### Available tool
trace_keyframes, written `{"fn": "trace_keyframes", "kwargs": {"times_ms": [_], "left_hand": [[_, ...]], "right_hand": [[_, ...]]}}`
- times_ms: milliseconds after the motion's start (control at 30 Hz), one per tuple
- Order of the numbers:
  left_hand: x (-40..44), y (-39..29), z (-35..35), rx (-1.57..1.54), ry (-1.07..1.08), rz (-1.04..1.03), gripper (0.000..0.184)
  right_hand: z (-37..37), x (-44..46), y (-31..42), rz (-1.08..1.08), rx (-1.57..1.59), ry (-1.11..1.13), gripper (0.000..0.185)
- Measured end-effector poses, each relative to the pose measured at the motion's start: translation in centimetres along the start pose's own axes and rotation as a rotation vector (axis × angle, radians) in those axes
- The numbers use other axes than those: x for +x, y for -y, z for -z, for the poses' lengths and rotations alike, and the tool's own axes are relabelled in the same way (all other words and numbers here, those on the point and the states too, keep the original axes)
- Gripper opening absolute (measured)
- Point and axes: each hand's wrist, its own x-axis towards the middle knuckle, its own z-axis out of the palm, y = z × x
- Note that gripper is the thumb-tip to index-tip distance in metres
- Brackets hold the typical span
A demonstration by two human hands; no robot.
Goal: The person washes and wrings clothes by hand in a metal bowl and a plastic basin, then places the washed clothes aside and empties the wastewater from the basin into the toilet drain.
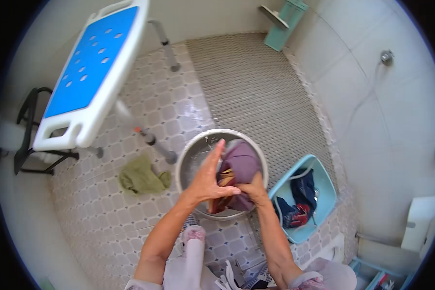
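Note:
A round grey basin (182, 186) with water in it stands on the tiled floor. Over it is a bundled purple cloth (241, 159) with a dark red and yellow patterned part at its lower left. My left hand (211, 176) is beside the bundle on its left, fingers stretched upward and thumb pointing right, with nothing gripped. On the lower right of the bundle, my right hand (253, 189) is closed on the purple cloth, its fingers partly hidden in the folds.
Left of the basin lies a green cloth (142, 176). A blue-and-white bath seat (94, 58) on metal legs stands at upper left. To the right is a light blue tub (329, 193) holding dark clothes. Behind the basin lies a grey mat (256, 82).

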Motion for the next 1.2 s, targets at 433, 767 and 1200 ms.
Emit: {"fn": "trace_keyframes", "kwargs": {"times_ms": [433, 767, 1200], "left_hand": [[-1.7, 3.8, -6.1, -0.423, 0.011, 0.101, 0.153], [-3.5, 6.4, -4.9, -1.332, 0.120, 0.898, 0.048], [-2.3, -0.8, -5.9, -1.481, 0.369, 0.856, 0.063]], "right_hand": [[-4.0, 1.3, -0.1, -0.047, 0.279, -0.245, 0.042], [2.7, 3.0, 4.6, -0.514, -0.321, 0.205, 0.084], [4.9, 1.4, 0.2, -0.162, 0.823, 0.277, 0.087]]}}
